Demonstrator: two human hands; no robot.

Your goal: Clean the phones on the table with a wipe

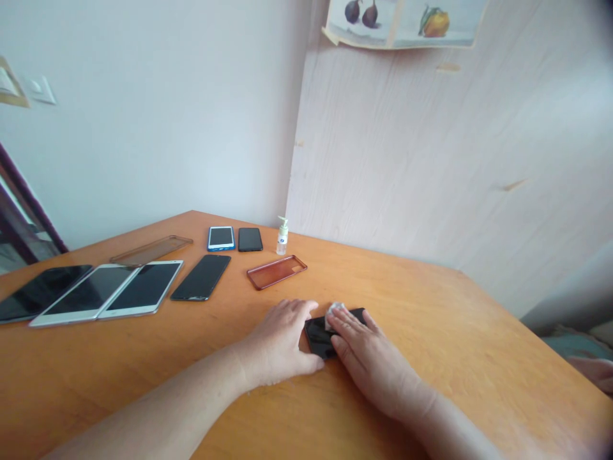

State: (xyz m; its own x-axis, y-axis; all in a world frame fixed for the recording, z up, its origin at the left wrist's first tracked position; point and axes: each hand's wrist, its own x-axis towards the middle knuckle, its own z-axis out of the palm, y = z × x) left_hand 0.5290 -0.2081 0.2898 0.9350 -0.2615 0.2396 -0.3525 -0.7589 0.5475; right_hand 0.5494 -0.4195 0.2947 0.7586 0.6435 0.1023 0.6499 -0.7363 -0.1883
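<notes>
A black smartphone (318,340) lies flat on the wooden table in front of me. My right hand (371,361) lies over its right part, fingers pressing a crumpled white tissue (335,309) against the dark screen. Around the phone's left end curves my left hand (280,342), its thumb and fingers spread apart. The thumb is close to the phone's lower corner; whether it touches, I cannot tell. Beyond my hands lies a reddish-brown phone case (276,273), and behind that a small pump bottle (282,237) stands upright.
On the table (431,306), to the left, lie a large black phone (202,278), two white tablets (141,291), a dark tablet (45,292) and a clear brownish case (152,250). Farther back are a blue-edged phone (221,237) and a small black phone (250,239). Walls stand behind.
</notes>
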